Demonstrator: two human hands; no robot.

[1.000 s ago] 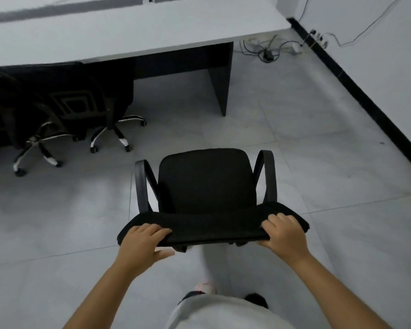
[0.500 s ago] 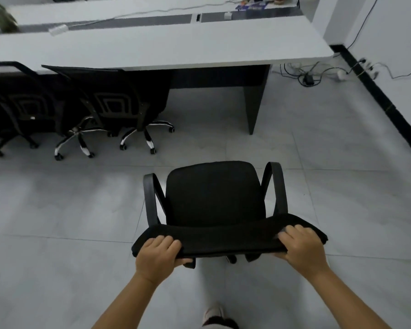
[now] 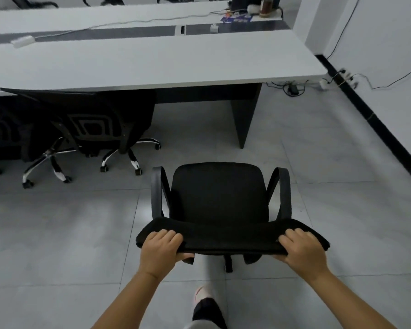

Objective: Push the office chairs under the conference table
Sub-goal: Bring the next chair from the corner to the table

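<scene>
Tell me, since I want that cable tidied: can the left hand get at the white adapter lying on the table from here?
Probably not. The left hand grips the chair backrest, and the white adapter lies far across the table, with the tucked chair between.

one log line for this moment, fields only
step: pushing chair | left hand: gripping backrest top | right hand: gripping backrest top | table: ahead, not reached

Rolled the chair nearer the table, toward the open gap by its leg; more tabletop and far-side clutter now visible.
</scene>
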